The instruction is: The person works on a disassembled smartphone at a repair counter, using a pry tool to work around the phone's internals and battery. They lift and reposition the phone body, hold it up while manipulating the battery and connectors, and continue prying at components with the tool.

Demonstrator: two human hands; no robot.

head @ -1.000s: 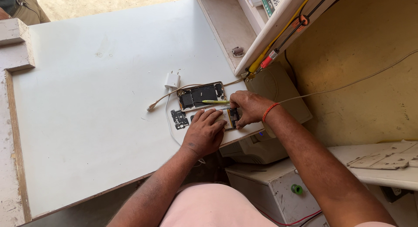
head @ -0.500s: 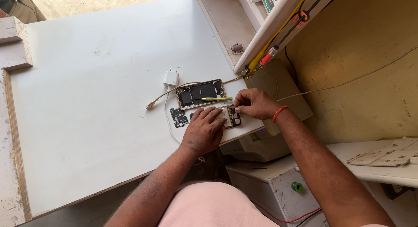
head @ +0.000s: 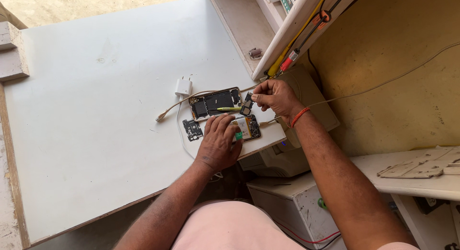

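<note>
- Working at a white tabotop edge, we note two opened phones lying side by side on the tabletop (head: 96,111).
- Our left hand (head: 218,144) lies flat, fingers spread, pressing the nearer opened phone (head: 244,127).
- Our right hand (head: 275,99) pinches a small dark component (head: 247,106) over the farther opened phone (head: 215,102), where a yellow-handled tool (head: 227,108) rests.
- A white charger plug (head: 182,87) stands just beside it, its cable (head: 179,130) looping near.

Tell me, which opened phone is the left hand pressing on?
The nearer opened phone, at the table edge, lies under the left hand. The farther opened phone lies untouched.
</note>
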